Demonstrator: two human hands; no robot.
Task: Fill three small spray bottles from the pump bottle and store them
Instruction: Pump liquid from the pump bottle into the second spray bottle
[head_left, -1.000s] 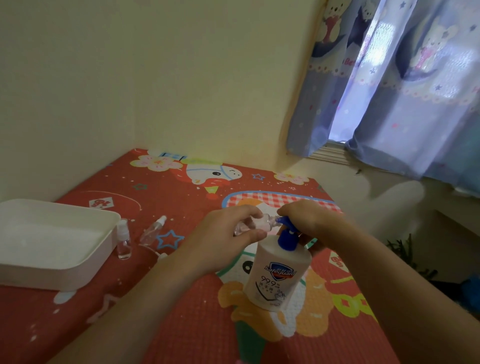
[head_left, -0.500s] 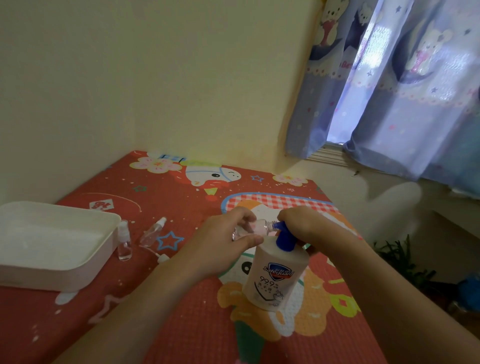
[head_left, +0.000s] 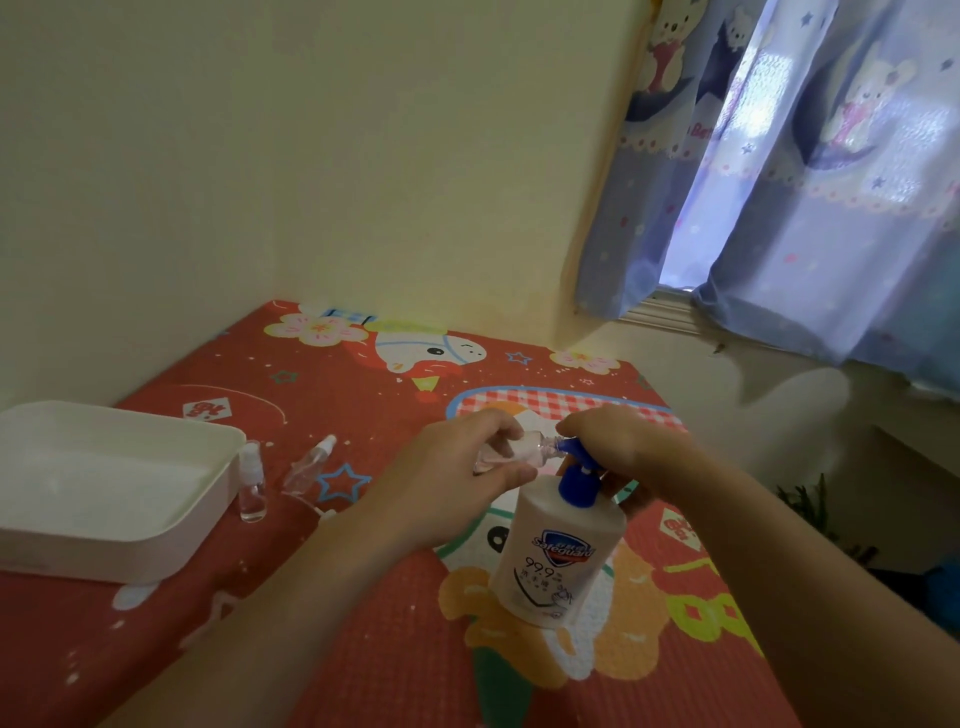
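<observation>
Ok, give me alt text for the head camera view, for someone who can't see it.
A left hand holds a small clear spray bottle sideways at the blue nozzle of a white pump bottle, the right hand on the pump. Two more small bottles sit beside a white tray.

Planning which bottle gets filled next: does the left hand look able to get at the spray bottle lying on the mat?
Probably not yet: the left hand is gripping a small bottle at the pump bottle spout. The mat between it and the lying spray bottle is bare, so once freed, likely yes.

Left hand (head_left: 452, 483) holding small bottle (head_left: 511, 449) at pump bottle (head_left: 558, 551) spout, right hand (head_left: 623, 452) on pump
</observation>
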